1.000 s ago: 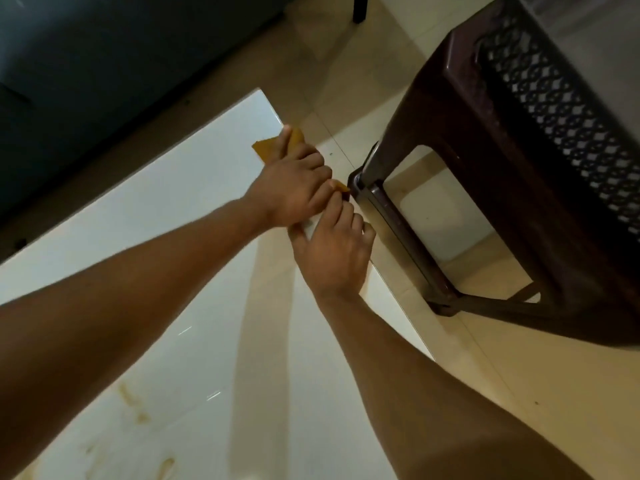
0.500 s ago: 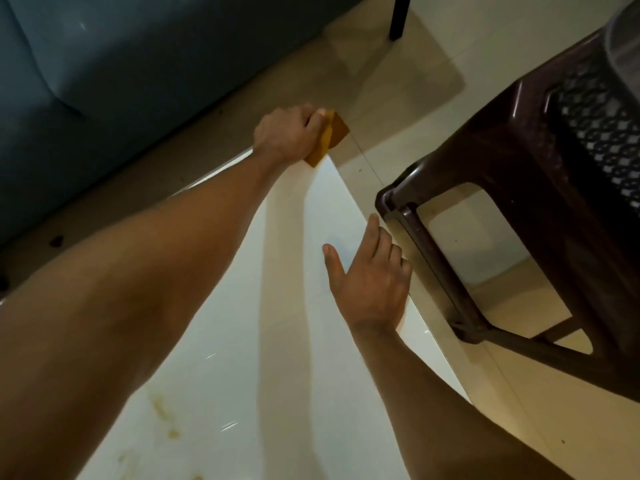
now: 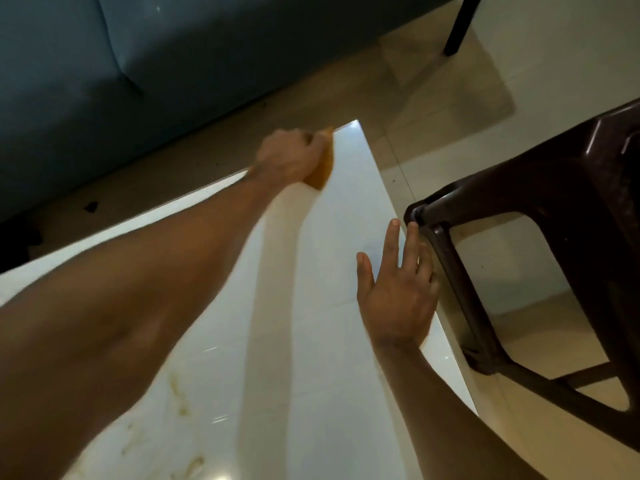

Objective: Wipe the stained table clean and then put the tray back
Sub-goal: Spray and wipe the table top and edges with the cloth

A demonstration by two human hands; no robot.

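The glossy white table [image 3: 311, 341] runs from the lower left up to a far corner. Brownish stains [image 3: 180, 393] streak its near part. My left hand [image 3: 291, 157] is closed around an orange cloth [image 3: 322, 168], which presses on the tabletop close to the far edge; the hand and cloth are blurred. My right hand [image 3: 394, 289] lies flat on the table's right edge, fingers spread, holding nothing. No tray is in view.
A dark brown plastic chair [image 3: 540, 244] stands right against the table's right side, its leg by my right fingertips. A blue-grey sofa [image 3: 138, 64] fills the far left. Beige floor tiles [image 3: 450, 98] lie beyond, with a dark furniture leg [image 3: 460, 26] at the top.
My hands, together on the cloth at the far edge a second ago, have separated. The left hand carries the cloth along the far edge toward the left; the right hand rests flat.
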